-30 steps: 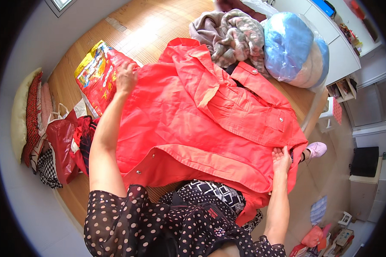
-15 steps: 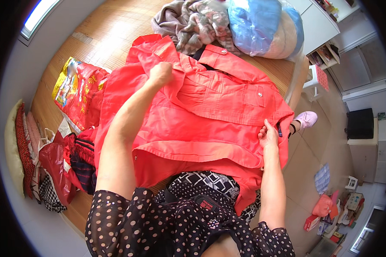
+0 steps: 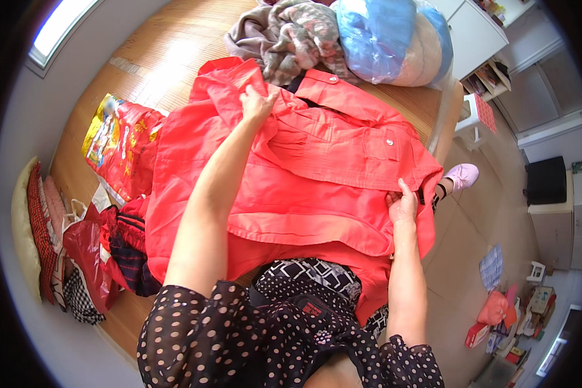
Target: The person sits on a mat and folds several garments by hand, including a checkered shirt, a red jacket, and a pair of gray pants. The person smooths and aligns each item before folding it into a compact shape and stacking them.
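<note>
Here, near to far:
Right hand: the right hand [image 3: 402, 208] is pinching the right edge of the red jacket [image 3: 317, 174], its grip pressed together on the cloth near the right edge of the wooden worktop [image 3: 142, 58].
Jacket: it is lying spread across the middle of the worktop, front up, with its hem hanging over the near edge toward the person.
Left hand: the left hand [image 3: 257, 103] is reaching far across, its grip closing on a fold of cloth near the collar, at the upper left of the garment.
Step in hand: judging from the pose, the person is folding or smoothing the jacket, drawing its left side inward.
Next move: this probably calls for keeping the right edge pinned while the far fold is being laid flat, without bunching.
Far side: a grey patterned blanket [image 3: 284, 32] and a blue-and-white bundle [image 3: 394, 39] are sitting by the far edge.
Left edge: a red printed bag [image 3: 116, 139] is lying there.
Change: compared with a second ago, the left hand is gripping much closer to the collar, no longer out by the bag; the right hand is holding the same edge.
</note>
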The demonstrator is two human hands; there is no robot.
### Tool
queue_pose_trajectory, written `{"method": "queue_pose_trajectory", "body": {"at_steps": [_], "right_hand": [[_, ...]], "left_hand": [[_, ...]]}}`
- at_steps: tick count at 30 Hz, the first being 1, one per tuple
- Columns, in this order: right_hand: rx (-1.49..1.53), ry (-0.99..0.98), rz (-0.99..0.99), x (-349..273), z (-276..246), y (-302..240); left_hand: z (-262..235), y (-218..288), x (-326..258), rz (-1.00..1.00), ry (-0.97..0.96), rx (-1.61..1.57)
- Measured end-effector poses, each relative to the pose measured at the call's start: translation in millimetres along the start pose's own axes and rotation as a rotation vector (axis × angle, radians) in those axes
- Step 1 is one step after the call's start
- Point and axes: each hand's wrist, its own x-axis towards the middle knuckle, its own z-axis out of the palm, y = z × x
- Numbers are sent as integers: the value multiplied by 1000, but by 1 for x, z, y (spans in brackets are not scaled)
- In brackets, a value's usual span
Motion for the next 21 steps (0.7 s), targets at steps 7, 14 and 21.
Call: {"method": "queue_pose_trajectory", "body": {"at_steps": [7,14,21], "right_hand": [[-31,-13,-24,4,0,4],[372,-51,-190,7,-13,-9],[263,151,-139,24,-24,2]], "left_hand": [[5,-47,40,-259,-58,-894],[-210,1,-69,202,-6,-1239],[-185,-205,-205,-468,226,-1180]]}}
